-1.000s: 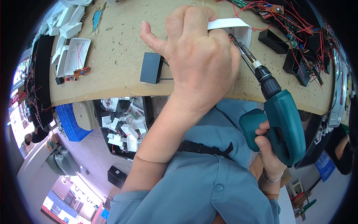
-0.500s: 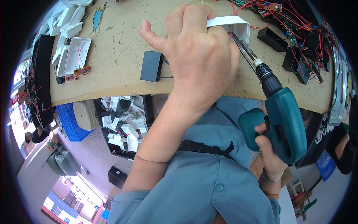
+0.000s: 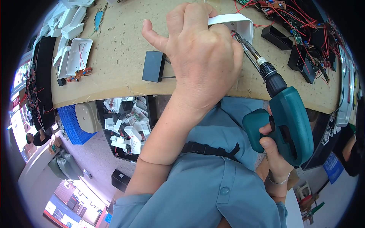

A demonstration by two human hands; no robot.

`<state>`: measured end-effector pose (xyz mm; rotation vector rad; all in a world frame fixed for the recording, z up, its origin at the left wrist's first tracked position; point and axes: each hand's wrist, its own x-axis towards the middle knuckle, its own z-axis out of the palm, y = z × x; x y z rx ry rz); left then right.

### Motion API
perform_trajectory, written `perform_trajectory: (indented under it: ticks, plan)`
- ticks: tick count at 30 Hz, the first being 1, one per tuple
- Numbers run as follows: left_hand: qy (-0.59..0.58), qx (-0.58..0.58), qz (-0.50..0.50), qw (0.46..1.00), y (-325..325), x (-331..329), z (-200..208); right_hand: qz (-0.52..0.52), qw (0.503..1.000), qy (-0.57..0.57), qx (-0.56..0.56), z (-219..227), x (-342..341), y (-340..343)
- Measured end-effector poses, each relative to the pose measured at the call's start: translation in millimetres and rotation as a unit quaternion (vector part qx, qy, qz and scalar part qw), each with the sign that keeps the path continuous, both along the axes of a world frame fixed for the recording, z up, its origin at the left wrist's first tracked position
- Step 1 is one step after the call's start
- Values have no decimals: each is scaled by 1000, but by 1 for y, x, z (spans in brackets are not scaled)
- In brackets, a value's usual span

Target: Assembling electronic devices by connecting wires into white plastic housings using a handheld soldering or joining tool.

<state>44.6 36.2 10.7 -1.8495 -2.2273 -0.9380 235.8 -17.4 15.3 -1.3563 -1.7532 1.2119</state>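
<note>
My left hand (image 3: pixel 203 55) grips a white plastic housing (image 3: pixel 245 28) near the far edge of the board, its curled fingers over the near side and the little finger raised. In my right hand (image 3: pixel 275 154) is a teal soldering gun (image 3: pixel 291 121), with a finger at its trigger. The long dark metal tip (image 3: pixel 249 47) reaches into the housing, beside a bit of red wire. Exactly what the tip touches is hidden by my left hand. A black box (image 3: pixel 153 66) with a cable lies left of my wrist.
Red wires, circuit boards and black cases (image 3: pixel 276 37) crowd the right side. White housings (image 3: pixel 79 57) and a small orange circuit board (image 3: pixel 83 71) lie at left. Below the table edge stand a bin of white parts (image 3: pixel 131 133) and a blue crate (image 3: pixel 74 123).
The housing, my left hand and the gun's tip have shifted very slightly left and away from me. Both grips are the same.
</note>
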Motion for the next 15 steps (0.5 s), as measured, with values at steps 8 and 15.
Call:
perform_trajectory:
  ticks: [8, 15]
  plan:
    - [2, -5, 2, 1000, 0, 0, 0, 24, 999, 2, -25, 2, 0, 3]
    - [6, -10, 3, 1000, 0, -1, 2, -28, 999, 27, -38, 4, -5, 1]
